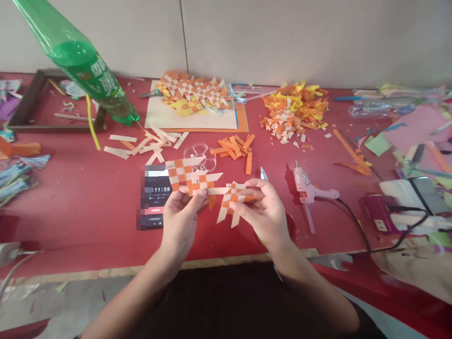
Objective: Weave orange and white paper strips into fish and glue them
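Observation:
My left hand (183, 212) pinches orange-and-white woven paper pieces (181, 175) between thumb and fingers, above a phone (155, 202) showing a timer. Just to the right, my right hand (263, 209) grips another woven paper piece (231, 200) with loose strip ends pointing down. A pale strip joins or overlaps the two groups between my hands. Behind them lie a clear round tray (209, 153), a pile of orange strips (235, 147) and scattered cream strips (153, 143).
A green bottle (88, 70) leans at the back left by a dark frame (52, 128). Woven pieces (194, 92) rest on paper sheets. Paper scraps (296, 110) are heaped behind. A pink glue gun (310, 190) with a cable lies at the right, near a purple box (377, 214).

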`<act>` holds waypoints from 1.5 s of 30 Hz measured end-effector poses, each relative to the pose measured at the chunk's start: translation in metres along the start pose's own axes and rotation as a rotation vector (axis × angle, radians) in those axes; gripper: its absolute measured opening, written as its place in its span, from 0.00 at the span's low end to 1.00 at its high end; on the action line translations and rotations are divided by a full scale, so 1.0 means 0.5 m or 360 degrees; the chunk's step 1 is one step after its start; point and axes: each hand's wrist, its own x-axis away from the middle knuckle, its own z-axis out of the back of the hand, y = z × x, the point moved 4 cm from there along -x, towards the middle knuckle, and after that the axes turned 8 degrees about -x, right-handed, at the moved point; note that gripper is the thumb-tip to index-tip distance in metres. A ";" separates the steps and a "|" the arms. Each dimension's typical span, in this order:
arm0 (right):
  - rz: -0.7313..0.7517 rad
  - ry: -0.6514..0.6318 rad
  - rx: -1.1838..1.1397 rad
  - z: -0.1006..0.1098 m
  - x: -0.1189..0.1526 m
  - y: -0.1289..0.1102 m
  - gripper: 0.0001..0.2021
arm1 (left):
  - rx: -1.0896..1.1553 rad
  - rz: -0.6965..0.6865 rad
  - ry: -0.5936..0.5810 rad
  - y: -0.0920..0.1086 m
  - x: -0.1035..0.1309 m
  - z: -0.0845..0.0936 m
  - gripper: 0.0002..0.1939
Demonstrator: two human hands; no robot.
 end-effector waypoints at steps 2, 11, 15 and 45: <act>-0.0048 0.0007 -0.0011 -0.008 -0.001 -0.001 0.23 | -0.0021 -0.0021 -0.0017 0.000 0.002 -0.003 0.12; -0.0115 -0.0049 0.0128 -0.009 -0.004 0.014 0.28 | -0.0156 -0.0114 -0.0057 0.000 0.013 0.001 0.13; -0.0115 -0.0073 0.0145 -0.009 -0.004 0.012 0.28 | -0.0183 -0.0141 -0.0084 0.002 0.016 -0.001 0.13; 0.0134 -0.0401 0.0265 -0.019 0.013 -0.025 0.03 | -0.0359 -0.0134 -0.0506 0.032 0.037 -0.037 0.10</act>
